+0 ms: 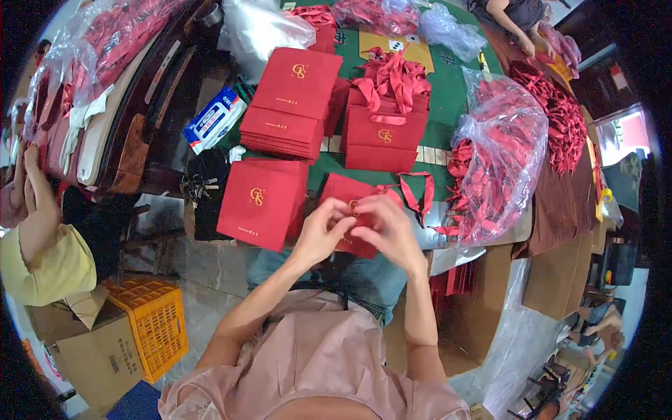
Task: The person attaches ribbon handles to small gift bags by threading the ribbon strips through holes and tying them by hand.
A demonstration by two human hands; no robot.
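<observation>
The left hand and the right hand meet over a red paper bag lying flat at the near edge of the desk. Both grips are pressed together, pinching the bag's top edge, with the bag right under the fingers. Its red ribbon handle loops out just beside the right hand. A stack of flat red bags lies just left of the left hand.

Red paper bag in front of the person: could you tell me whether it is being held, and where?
Yes: both hands, left hand and right hand, pinch the red paper bag at its near edge.
</observation>
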